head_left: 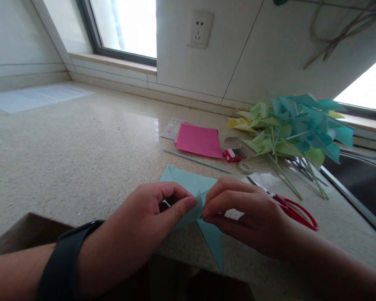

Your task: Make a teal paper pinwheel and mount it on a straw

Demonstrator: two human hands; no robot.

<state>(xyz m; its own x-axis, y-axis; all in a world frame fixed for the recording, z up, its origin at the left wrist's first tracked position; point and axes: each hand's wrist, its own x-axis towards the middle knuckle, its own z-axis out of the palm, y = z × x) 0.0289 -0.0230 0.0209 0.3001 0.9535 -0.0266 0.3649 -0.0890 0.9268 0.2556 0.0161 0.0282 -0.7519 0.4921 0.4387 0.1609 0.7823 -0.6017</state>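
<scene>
The left hand [153,209] and right hand [247,207] pinched the paper [188,178] near its middle, thumbs closed against fingers, seemingly to steady it, scissors [296,211] lying beside the right

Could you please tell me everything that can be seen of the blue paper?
The blue paper is pale, plain and thin-looking, with cut edges and pointed corners. One broad part spreads away from the person; a narrow point reaches toward the near edge of the counter. Near the middle, part of it is bent up, and there the left hand and right hand pinch it with their fingertips. The hands hide much of its centre. A thin stick lies just beyond it.
</scene>
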